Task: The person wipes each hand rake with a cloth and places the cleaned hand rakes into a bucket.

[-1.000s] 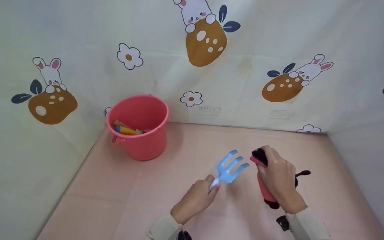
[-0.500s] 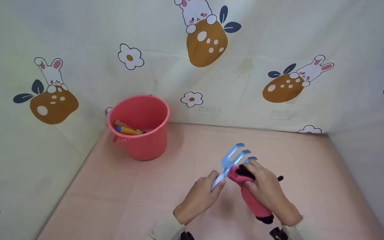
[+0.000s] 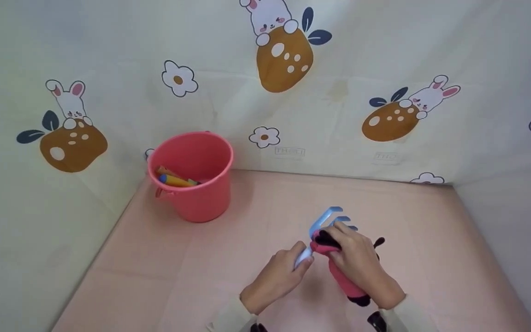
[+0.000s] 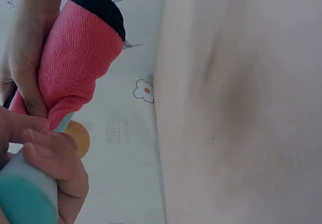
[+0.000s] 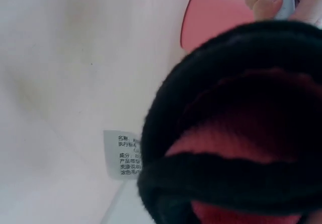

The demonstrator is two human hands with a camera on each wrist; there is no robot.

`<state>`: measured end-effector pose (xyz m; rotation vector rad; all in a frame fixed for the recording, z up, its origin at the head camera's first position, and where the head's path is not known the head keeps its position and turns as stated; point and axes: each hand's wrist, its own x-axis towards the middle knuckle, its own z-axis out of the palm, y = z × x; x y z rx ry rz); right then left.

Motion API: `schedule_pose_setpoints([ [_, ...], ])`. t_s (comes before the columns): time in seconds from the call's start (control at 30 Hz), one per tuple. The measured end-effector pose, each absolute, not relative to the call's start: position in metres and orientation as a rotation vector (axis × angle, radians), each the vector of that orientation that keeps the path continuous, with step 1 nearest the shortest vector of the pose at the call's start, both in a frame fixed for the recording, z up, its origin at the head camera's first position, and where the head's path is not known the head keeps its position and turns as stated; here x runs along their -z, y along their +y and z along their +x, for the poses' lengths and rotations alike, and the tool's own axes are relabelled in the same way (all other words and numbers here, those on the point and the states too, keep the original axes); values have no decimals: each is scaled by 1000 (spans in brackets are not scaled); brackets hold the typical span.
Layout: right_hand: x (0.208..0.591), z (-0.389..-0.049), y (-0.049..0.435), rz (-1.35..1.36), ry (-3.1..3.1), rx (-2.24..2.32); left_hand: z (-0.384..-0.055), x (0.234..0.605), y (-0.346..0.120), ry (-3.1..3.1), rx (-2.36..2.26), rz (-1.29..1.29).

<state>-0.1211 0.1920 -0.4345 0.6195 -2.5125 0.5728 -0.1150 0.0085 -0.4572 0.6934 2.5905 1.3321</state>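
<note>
My left hand [image 3: 277, 274] grips the handle of a light blue three-pronged hand fork [image 3: 321, 220]. The fork's prongs point up and away. In the left wrist view the handle [image 4: 30, 196] is pale with a teal end. My right hand [image 3: 360, 258] holds a folded pink terry towel [image 3: 345, 280] with black edging. The towel lies against the fork where handle and head meet, and hides that part along with some of the prongs. Close up in the right wrist view, the towel's rolled black edge [image 5: 226, 181] fills much of the frame, with a printed label [image 5: 121, 156] beside it.
A pink bucket [image 3: 203, 203] stands at the back left of the table [image 3: 145, 263]. Inside it lie a yellow-and-blue item [image 3: 175, 180] and other small things. A pale sheet [image 3: 334, 133] printed with rabbits and flowers walls the table's back and sides.
My right hand has brought the towel leftward onto the fork, then slightly down-left. The fork has shifted a little right and tilted. My left hand keeps its grip on the handle.
</note>
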Motion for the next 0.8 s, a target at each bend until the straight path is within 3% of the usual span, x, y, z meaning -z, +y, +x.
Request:
schedule_pose_setpoints([
  [0.33,440,-128,193,701,-2415,-565,-118,453,6,2577,-1175,710],
  [0.8,445,-132,192,577,-2440,-659,-120,455,6,2628,-1133,785],
])
